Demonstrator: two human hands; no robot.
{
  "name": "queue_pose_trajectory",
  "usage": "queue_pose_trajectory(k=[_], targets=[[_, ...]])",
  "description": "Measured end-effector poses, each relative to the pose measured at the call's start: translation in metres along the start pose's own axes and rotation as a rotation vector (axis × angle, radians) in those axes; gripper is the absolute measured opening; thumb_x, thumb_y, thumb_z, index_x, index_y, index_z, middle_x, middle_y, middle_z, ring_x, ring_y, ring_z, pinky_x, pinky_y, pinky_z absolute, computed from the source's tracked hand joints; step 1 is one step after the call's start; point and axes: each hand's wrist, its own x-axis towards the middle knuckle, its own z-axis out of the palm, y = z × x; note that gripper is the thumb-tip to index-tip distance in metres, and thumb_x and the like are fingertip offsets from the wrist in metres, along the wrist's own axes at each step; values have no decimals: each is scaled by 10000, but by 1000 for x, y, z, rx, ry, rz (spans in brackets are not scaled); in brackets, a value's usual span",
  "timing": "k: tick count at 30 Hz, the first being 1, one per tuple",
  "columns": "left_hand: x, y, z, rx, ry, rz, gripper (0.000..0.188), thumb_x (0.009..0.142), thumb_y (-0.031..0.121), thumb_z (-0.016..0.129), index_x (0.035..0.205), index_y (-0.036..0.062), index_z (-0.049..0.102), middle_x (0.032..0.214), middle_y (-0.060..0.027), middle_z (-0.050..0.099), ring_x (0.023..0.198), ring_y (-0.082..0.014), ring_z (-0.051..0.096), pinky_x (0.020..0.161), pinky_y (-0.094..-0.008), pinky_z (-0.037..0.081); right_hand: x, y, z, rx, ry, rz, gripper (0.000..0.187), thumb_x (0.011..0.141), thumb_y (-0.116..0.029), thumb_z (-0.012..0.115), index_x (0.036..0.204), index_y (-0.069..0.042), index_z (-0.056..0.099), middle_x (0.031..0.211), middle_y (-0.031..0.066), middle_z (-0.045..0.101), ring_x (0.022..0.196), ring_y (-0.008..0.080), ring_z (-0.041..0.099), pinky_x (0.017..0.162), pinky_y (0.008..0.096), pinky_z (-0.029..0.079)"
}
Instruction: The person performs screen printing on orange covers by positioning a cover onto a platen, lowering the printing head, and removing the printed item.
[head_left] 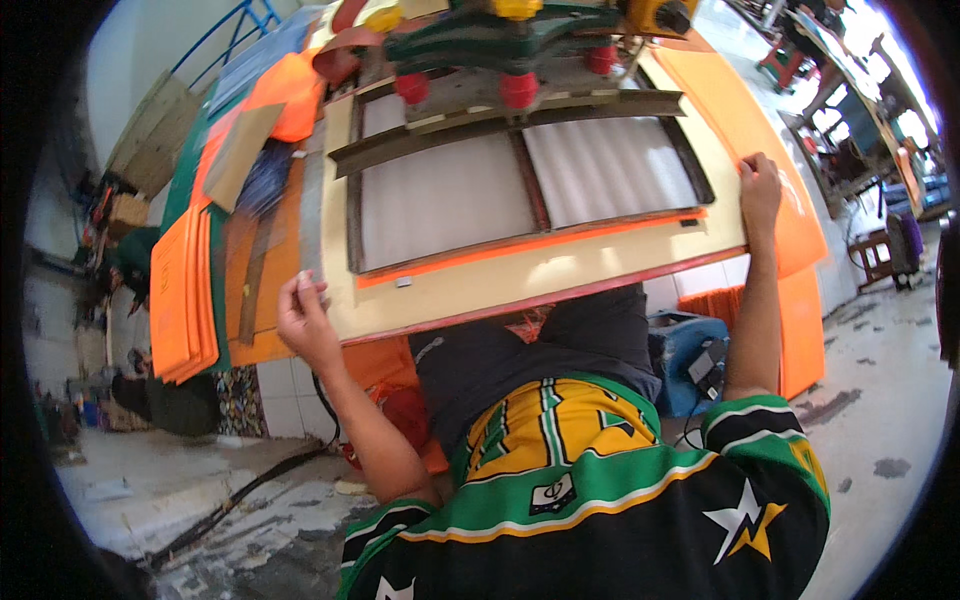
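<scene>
Two of my hands are at the sides of a cream board (600, 248) with a red front edge, which lies level before me, above my lap. My left hand (308, 318) is at its near left corner, fingers curled and thumb close to the fingertips; I cannot tell whether they grip the edge or only rest beside it. My right hand (760, 195) is at the right edge, fingers bent over it, and I cannot tell how firmly they hold, if at all. On the board, between my hands, sits a dark frame (535, 190), its middle bar dividing two white panels (445, 200). An orange strip (540, 246) runs along the frame's near side, with a small grey tab (403, 282) just in front of its left part. A dark metal bar (430, 141) crosses over the far part of the frame, under a green machine part (500, 42) with red knobs (519, 90). To my left stands a stack of orange sheets (180, 295), with a brown card (243, 155) beyond it. More orange material (735, 105) lies along the right side, and a blue box (680, 350) is below the board, near my right forearm.
</scene>
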Motion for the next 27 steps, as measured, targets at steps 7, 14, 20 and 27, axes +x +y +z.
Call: queue_pose_trajectory(k=[7,14,20,27], targets=[[4,-9,0,6,-28,50,222,1002,207,578,1046,4,657,877,-27,661,772,-78,598,640,-231,481,-4,-8,-4,-60,3,46,170,934,-202,558,974,-47,613,1015,155,598,945,344,614,827,452,486],[2,-9,0,25,-45,20,233,1004,224,582,1028,4,655,856,-23,650,771,-74,585,629,-233,458,-5,-8,-3,-29,42,125,170,944,-197,561,970,-34,601,1033,146,601,945,339,619,827,438,490],[0,-3,1,51,-41,52,244,1009,242,574,1024,11,653,829,-17,637,748,-71,568,624,-227,446,-4,-8,-4,8,37,175,179,949,-197,560,976,-24,595,1021,152,608,953,341,614,829,443,484],[0,2,2,70,-36,34,251,1008,247,576,1008,9,654,809,-14,632,739,-74,560,637,-235,443,-5,-6,-5,39,56,150,188,951,-197,562,969,-13,595,1005,160,614,949,344,614,825,444,481]])
